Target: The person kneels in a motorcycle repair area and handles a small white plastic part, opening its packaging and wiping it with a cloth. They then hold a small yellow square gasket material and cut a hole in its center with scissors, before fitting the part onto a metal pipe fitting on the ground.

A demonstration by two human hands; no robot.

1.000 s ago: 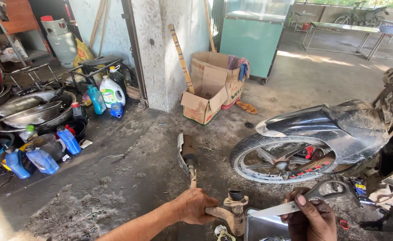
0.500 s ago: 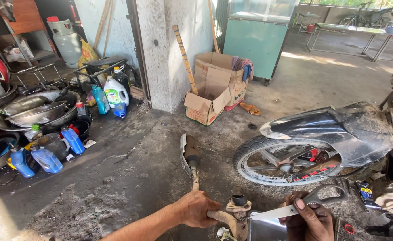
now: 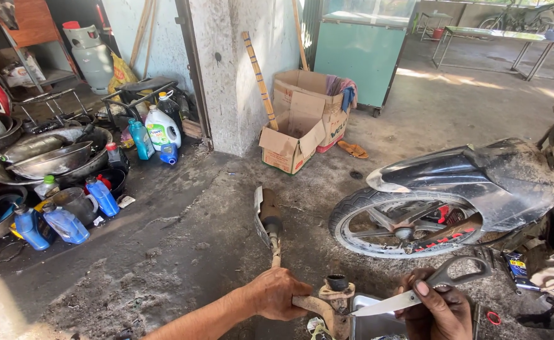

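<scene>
Exhaust pipe (image 3: 269,225) lay on the dirty concrete floor (image 3: 163,252), its bent near end clamped in the left hand (image 3: 275,293), its far end out toward the motorbike wheel (image 3: 403,223). The right hand (image 3: 437,308) was closed on scissors (image 3: 415,293), blade tip just beside the rusty flange (image 3: 336,296); a slip could have driven the blade into the left hand's fingers. Around it the open workshop held a cardboard box (image 3: 302,119), pans (image 3: 44,157) and blue bottles (image 3: 66,223).
</scene>
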